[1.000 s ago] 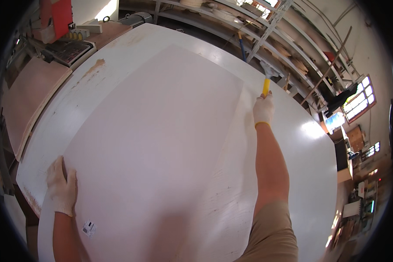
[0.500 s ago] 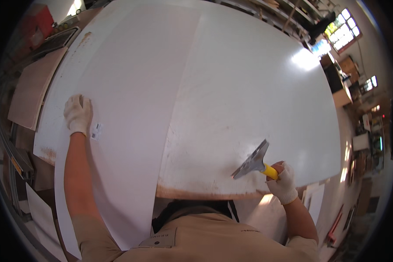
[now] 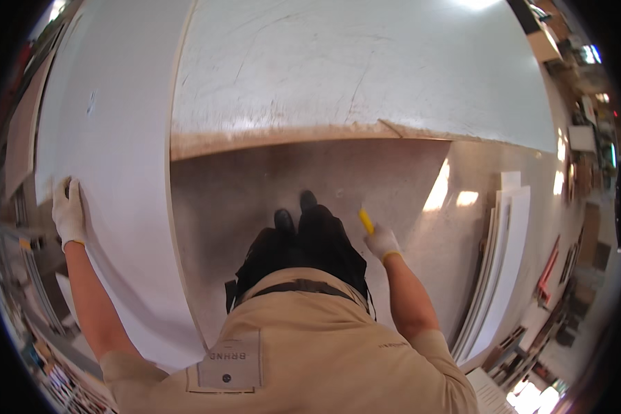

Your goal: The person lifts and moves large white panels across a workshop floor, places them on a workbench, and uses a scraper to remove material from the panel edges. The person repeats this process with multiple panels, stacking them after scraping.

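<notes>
At the left edge of a long white panel (image 3: 127, 172) is my left hand (image 3: 69, 212), in a pale knit glove. Its fingers curl at the panel's edge, and their tips are partly hidden. My right hand (image 3: 382, 241), gloved too, hangs low beside my right leg, closed around the yellow handle (image 3: 366, 221) of a wide-headed scraper. The scraper's metal head cannot be made out from here. The panel lies over the left part of a large pale tabletop (image 3: 352, 69) and juts past its front edge toward me.
The tabletop's worn brown front edge (image 3: 276, 138) lies ahead of my shoes (image 3: 284, 219). White boards (image 3: 500, 255) lean in a stack at right, with a red tool (image 3: 548, 272) beyond on the floor. At far left is a brown board (image 3: 27, 131).
The view has tilted down and now shows my legs and the floor. My right hand has lowered the scraper from over the tabletop to my side. My left hand is still at the panel's edge.
</notes>
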The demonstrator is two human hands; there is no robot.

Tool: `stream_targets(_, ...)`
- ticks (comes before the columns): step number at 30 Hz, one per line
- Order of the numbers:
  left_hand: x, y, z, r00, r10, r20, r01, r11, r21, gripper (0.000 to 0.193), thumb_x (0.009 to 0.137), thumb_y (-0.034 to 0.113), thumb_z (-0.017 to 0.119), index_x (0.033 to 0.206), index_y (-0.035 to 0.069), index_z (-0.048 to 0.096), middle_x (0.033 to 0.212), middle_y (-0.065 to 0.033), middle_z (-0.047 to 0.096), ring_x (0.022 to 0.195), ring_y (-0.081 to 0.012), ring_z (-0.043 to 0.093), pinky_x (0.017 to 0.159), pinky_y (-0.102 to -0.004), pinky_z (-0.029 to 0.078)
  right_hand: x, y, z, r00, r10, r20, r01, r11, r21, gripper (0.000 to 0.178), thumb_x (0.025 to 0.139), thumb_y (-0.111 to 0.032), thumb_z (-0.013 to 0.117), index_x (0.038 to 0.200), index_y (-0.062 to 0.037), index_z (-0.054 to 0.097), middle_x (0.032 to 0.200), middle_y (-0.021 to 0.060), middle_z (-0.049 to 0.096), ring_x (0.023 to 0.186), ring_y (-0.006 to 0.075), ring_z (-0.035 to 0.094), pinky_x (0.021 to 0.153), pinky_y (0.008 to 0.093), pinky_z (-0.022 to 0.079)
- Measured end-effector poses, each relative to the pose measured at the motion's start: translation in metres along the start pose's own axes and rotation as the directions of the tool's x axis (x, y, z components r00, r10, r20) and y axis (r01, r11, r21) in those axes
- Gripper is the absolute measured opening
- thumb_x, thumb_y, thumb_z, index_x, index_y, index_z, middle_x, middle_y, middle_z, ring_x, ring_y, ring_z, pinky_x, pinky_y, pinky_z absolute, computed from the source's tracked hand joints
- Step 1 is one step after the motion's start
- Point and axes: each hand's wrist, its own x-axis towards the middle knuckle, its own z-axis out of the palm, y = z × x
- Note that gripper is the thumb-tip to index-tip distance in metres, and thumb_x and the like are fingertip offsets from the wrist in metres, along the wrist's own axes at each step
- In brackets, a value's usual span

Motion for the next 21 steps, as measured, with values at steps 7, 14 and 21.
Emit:
stream_targets(7, -0.186, -0.177, -0.080, 0.878, -0.468, -0.101, 0.478, 0.849, 0.223, 0.066, 0.102, 0.048, 0.057, 0.146, -0.001, 0.058, 0.144, -0.0286, 0.061, 0.133, -0.0398, 0.059, 0.113, -0.0423, 0.043, 0.037, -0.017, 0.004, 0.984, -0.061, 0.170, 0.030, 0.984, 0.177, 0.041, 0.089, -0.023, 0.066, 0.124, -0.0024, 0.067, 0.104, 0.0217, 0.076, 0.089, 0.0372, 0.076, 0.077, 0.0469, 0.060)
stream_targets(14, -0.416, -0.164, -0.080, 0.487, -0.804, 0.341, 0.549, -0.022, -0.836, 0.068, 0.106, 0.049, 0.052, 0.151, -0.003, 0.050, 0.143, -0.0156, 0.061, 0.131, -0.0334, 0.059, 0.115, -0.0405, 0.044, 0.144, -0.105, 0.034, 0.867, -0.496, 0.043, 0.496, 0.856, -0.147, 0.040, 0.091, -0.030, 0.068, 0.120, -0.0018, 0.070, 0.115, 0.0260, 0.073, 0.107, 0.0404, 0.072, 0.094, 0.0504, 0.057)
stream_targets(21, -0.441, -0.047, -0.038, 0.693, -0.682, 0.234, 0.414, 0.111, -0.903, 0.057, 0.113, 0.041, 0.045, 0.152, 0.000, 0.049, 0.149, -0.0120, 0.057, 0.135, -0.0247, 0.055, 0.115, -0.0365, 0.044, 0.182, -0.282, 0.029, 0.776, -0.557, -0.294, 0.620, 0.759, 0.197, 0.060, 0.089, -0.039, 0.067, 0.137, -0.0034, 0.059, 0.119, 0.0294, 0.072, 0.109, 0.0466, 0.071, 0.092, 0.0502, 0.057)
